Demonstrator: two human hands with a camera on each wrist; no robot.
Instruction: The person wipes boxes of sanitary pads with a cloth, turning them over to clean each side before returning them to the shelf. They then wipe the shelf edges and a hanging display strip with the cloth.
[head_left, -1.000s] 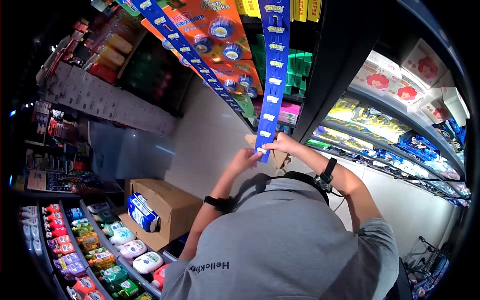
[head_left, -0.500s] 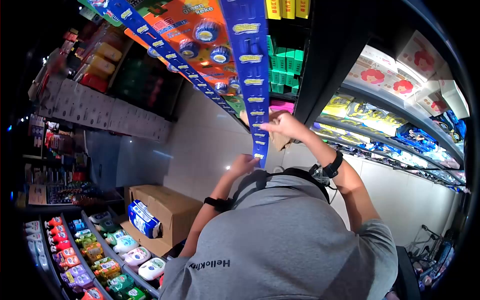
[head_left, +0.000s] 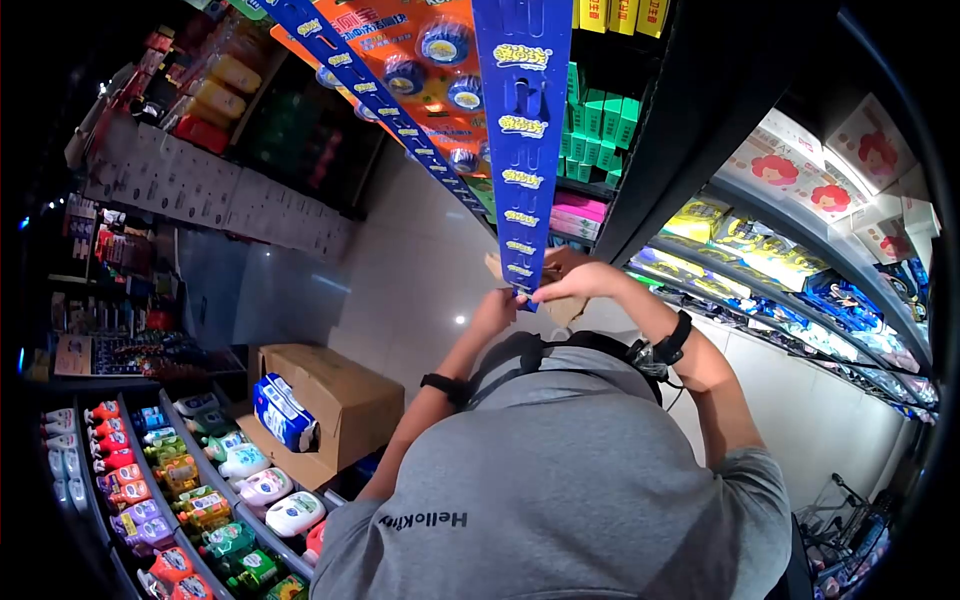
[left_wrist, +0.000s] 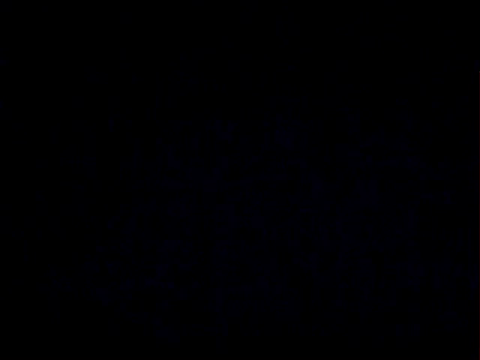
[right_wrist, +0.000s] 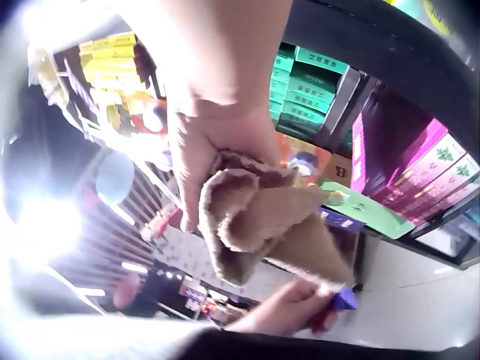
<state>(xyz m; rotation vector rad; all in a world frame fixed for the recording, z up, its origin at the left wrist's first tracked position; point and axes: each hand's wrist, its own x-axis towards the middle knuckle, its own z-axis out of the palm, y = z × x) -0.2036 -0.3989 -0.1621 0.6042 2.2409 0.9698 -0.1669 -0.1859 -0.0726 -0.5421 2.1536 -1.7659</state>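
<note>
A long blue hanging strip [head_left: 522, 180] with yellow-and-white logos and slots runs down toward the person's waist in the head view. My left hand [head_left: 493, 314] pinches its bottom end; the same hand [right_wrist: 285, 309] shows low in the right wrist view, beside a blue-purple corner of the strip. Bunched in my right hand [head_left: 590, 279] is a brown cloth [right_wrist: 262, 217], its folds hanging below the palm. The right fingertips touch the strip just above the left hand. The left wrist view is black.
A second blue strip [head_left: 385, 100] hangs to the left, by orange cards [head_left: 425, 45] of round blue blocks. Green boxes [head_left: 600, 125] and pink boxes [head_left: 575, 215] fill the shelf behind. A cardboard box [head_left: 350, 400] with a blue pack stands at lower left, near bottles [head_left: 295, 512].
The right hand went up the strip with the cloth, then came back down beside the left hand. The left hand stayed at the bottom end, and the strip swung left, then back right.
</note>
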